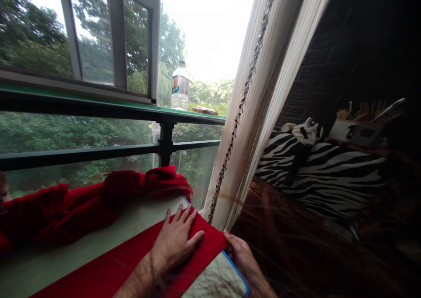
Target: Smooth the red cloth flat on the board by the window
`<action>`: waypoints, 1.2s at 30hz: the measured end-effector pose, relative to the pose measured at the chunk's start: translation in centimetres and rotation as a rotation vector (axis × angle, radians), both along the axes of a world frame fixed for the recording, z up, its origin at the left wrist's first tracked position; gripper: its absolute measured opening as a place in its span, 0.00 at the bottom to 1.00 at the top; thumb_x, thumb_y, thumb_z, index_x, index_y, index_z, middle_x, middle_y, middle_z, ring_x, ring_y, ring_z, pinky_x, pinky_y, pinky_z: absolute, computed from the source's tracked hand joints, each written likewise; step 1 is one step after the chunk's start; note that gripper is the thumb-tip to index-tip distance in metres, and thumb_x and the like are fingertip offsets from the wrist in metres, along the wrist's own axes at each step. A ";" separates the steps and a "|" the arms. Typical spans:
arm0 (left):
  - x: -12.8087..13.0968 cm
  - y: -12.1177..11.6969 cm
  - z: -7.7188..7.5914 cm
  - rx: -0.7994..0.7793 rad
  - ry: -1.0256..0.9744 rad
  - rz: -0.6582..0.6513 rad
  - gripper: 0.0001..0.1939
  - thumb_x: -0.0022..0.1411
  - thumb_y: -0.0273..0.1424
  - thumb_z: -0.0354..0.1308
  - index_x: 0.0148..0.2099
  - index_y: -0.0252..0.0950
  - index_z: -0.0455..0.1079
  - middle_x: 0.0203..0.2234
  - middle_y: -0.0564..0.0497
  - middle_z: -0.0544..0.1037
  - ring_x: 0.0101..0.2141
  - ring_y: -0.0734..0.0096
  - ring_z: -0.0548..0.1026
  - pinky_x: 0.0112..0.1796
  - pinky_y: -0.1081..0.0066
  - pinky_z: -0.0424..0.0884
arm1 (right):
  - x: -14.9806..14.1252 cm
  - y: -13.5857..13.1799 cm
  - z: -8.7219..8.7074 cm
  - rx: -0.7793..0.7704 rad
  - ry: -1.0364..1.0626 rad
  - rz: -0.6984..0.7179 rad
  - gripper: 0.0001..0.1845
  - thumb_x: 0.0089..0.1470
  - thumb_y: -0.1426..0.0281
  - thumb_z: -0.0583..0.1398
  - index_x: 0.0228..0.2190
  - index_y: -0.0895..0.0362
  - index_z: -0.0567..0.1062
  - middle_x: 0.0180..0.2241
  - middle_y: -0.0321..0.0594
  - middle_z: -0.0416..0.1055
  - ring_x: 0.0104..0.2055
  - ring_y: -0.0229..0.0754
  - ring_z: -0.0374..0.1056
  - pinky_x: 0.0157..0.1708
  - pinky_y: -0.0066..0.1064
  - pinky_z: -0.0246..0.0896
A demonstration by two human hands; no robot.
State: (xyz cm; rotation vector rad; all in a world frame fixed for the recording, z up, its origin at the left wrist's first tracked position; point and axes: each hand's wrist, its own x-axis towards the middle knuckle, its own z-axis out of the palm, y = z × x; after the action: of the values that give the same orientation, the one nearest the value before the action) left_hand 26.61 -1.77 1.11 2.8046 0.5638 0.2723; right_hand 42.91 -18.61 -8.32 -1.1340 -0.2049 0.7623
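A red cloth (98,210) lies across a pale tabletop (82,245) beside the window, bunched up along the far side and drawn out in a flat strip toward me. My left hand (176,241) rests flat on that strip, fingers spread. My right hand (241,256) is at the table's right edge, fingers curled on the end of the red cloth where it meets the blue-rimmed corner (237,274).
A plastic water bottle (180,86) and a small flat box (205,110) stand on the green window ledge (98,104). A pale curtain (259,113) with a bead chain hangs at right. Zebra-striped cushions (325,170) and a container of sticks (358,129) lie beyond.
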 end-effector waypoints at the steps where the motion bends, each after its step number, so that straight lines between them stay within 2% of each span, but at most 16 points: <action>1: 0.0 0.0 0.1 0.003 0.000 -0.002 0.34 0.80 0.46 0.56 0.79 0.37 0.64 0.78 0.38 0.61 0.78 0.39 0.54 0.75 0.32 0.46 | 0.0 -0.1 0.1 -0.005 0.002 -0.018 0.33 0.29 0.45 0.83 0.20 0.55 0.77 0.14 0.24 0.60 0.17 0.28 0.48 0.20 0.23 0.40; 8: -0.1 0.0 0.1 -0.004 0.010 -0.001 0.34 0.79 0.48 0.56 0.79 0.39 0.65 0.78 0.39 0.61 0.78 0.40 0.54 0.75 0.32 0.46 | -0.5 -0.3 2.0 -0.024 -0.001 -0.065 0.32 0.27 0.48 0.83 0.16 0.56 0.74 0.14 0.28 0.63 0.17 0.29 0.50 0.20 0.24 0.40; 12: 0.0 0.2 -0.2 -0.008 0.000 -0.003 0.34 0.79 0.49 0.56 0.79 0.40 0.65 0.78 0.39 0.61 0.78 0.40 0.54 0.74 0.32 0.46 | -0.4 -0.4 2.5 -0.032 -0.009 -0.064 0.30 0.25 0.50 0.83 0.17 0.56 0.75 0.15 0.29 0.64 0.18 0.29 0.51 0.21 0.24 0.40; 19: 0.1 0.3 -0.3 -0.005 0.000 -0.001 0.35 0.79 0.50 0.56 0.79 0.41 0.65 0.78 0.40 0.60 0.79 0.41 0.53 0.75 0.32 0.46 | -0.2 -0.8 2.1 -0.044 -0.016 -0.043 0.33 0.24 0.47 0.83 0.15 0.57 0.75 0.15 0.30 0.65 0.18 0.28 0.51 0.21 0.23 0.40; 25: 0.1 0.3 -0.3 0.004 0.021 0.000 0.35 0.79 0.51 0.54 0.79 0.39 0.64 0.79 0.40 0.59 0.79 0.41 0.53 0.75 0.32 0.46 | -0.2 -1.1 2.0 -0.044 -0.032 -0.057 0.32 0.25 0.48 0.84 0.19 0.56 0.78 0.18 0.31 0.69 0.19 0.30 0.55 0.22 0.23 0.45; 30: 0.1 0.3 -0.4 0.017 0.017 0.002 0.34 0.79 0.50 0.54 0.79 0.41 0.65 0.78 0.41 0.60 0.79 0.41 0.53 0.75 0.32 0.46 | 0.5 -1.1 2.1 -0.058 -0.066 -0.032 0.31 0.29 0.46 0.83 0.18 0.56 0.78 0.17 0.30 0.66 0.20 0.31 0.53 0.21 0.24 0.45; 36: 0.2 0.2 -0.5 0.025 0.016 0.008 0.35 0.80 0.50 0.55 0.79 0.40 0.64 0.78 0.40 0.61 0.78 0.41 0.53 0.75 0.32 0.46 | 0.5 -1.1 0.6 -0.082 -0.043 -0.001 0.32 0.33 0.47 0.82 0.16 0.55 0.74 0.15 0.30 0.66 0.18 0.31 0.55 0.20 0.23 0.46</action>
State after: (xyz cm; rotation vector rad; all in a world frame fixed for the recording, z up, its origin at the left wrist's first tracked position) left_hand 26.80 -1.53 0.60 2.8319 0.5794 0.2599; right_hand 43.36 -19.73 -7.75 -1.2287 -0.2113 0.7514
